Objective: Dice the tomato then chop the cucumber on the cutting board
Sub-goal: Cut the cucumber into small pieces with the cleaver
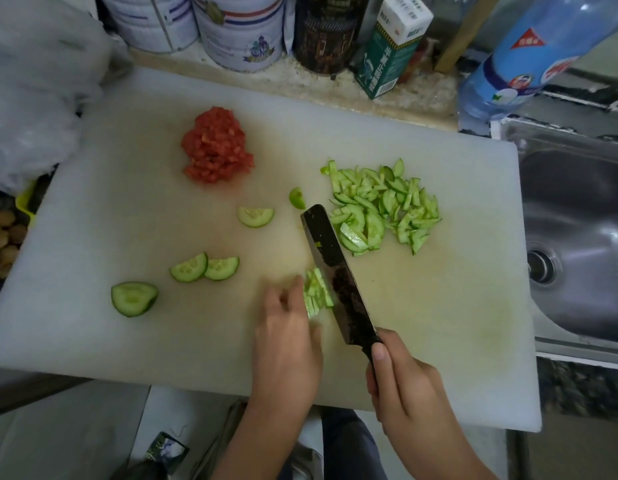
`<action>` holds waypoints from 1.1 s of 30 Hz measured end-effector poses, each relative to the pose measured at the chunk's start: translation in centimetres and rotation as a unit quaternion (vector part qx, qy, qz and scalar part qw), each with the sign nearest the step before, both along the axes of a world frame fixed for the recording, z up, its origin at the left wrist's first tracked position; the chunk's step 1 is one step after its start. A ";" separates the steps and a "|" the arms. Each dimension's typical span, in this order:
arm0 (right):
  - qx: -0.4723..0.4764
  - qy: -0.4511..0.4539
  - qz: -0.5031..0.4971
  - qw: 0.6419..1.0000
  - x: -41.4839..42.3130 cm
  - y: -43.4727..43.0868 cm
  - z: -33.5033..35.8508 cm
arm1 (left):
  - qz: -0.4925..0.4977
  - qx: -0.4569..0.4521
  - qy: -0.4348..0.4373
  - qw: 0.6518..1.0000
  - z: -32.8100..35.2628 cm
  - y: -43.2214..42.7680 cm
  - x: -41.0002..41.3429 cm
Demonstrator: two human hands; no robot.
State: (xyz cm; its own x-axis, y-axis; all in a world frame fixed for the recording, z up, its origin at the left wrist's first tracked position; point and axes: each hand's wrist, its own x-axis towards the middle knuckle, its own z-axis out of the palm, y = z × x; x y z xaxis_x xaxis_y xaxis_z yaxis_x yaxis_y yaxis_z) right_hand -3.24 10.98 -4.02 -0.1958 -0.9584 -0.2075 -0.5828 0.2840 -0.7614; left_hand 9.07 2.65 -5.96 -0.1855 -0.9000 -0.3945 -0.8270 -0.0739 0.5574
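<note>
Head view: the diced tomato [216, 147] sits heaped at the far side of the cutting board [422, 323], so that step looks finished; the cucumber is under way. The right hand [404, 386] is wrapped round the handle of the knife [338, 275], blade down beside a small stack of cucumber strips [316, 292]. The left hand [287, 344] steadies that stack; it is blurred, so pinching or merely pressing cannot be told. A pile of cut cucumber [383, 206] lies right of the blade. The half-moon slices [203, 268] to the left probably come next; each needs gathering to the blade, fingertips kept back.
</note>
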 end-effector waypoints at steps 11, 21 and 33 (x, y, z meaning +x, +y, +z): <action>0.002 -0.023 0.048 0.999 -7.7 -1.9 1.0 | 0.155 -0.076 0.078 0.982 -1.6 -3.5 -6.7; 0.015 -0.076 0.099 0.992 -13.6 -5.5 1.3 | 0.166 -0.195 0.033 0.966 0.2 -3.9 -9.1; 0.031 -0.151 0.051 0.987 -14.9 -8.2 3.1 | -0.054 -0.387 -0.024 0.920 -3.1 -5.1 -11.8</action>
State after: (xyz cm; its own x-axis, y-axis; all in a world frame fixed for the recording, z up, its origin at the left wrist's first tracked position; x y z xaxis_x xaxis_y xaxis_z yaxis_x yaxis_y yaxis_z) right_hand -18.09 2.77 -0.94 -0.0198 -0.9534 -0.3010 -0.3604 0.2876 -0.8873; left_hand -2.73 -2.47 -9.07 -0.2892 -0.8924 0.3464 -0.8309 0.4137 0.3720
